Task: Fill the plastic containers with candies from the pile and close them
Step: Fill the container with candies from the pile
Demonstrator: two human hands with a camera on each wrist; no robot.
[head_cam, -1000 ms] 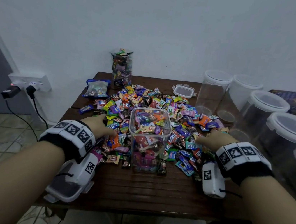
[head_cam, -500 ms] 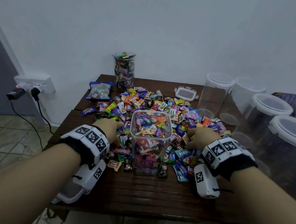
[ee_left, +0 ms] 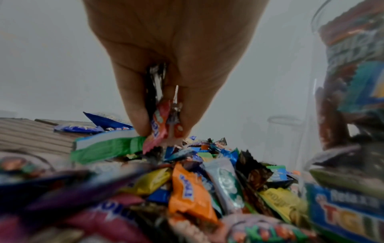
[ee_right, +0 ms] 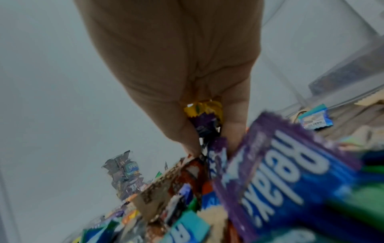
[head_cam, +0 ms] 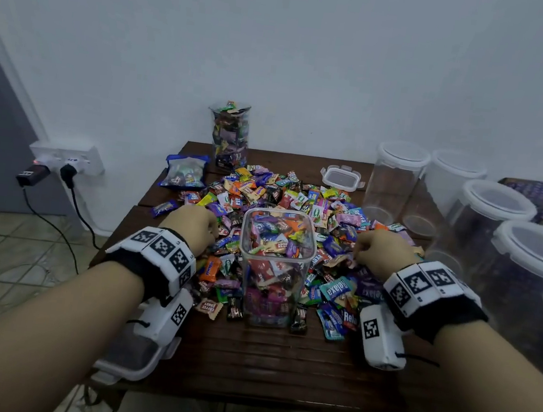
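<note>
A clear square container point(head_cam: 273, 268), open on top and nearly full of candies, stands in the middle of a wide candy pile point(head_cam: 285, 194) on the wooden table. My left hand point(head_cam: 191, 226) sits in the pile left of it; the left wrist view shows the left hand point(ee_left: 164, 128) curled round a bunch of wrapped candies point(ee_left: 161, 125). My right hand point(head_cam: 379, 253) sits in the pile on the container's right side. In the right wrist view the right hand point(ee_right: 209, 139) grips yellow and purple candies point(ee_right: 204, 118).
A filled lidless jar point(head_cam: 229, 136) and a blue candy bag point(head_cam: 184, 172) stand at the back left. A loose lid point(head_cam: 341, 177) lies at the back. Several empty lidded jars point(head_cam: 397, 184) line the right side. Another lid point(head_cam: 129, 358) lies at the table's front left edge.
Both hands have moved inward through the pile toward the container and closed into fists round candies.
</note>
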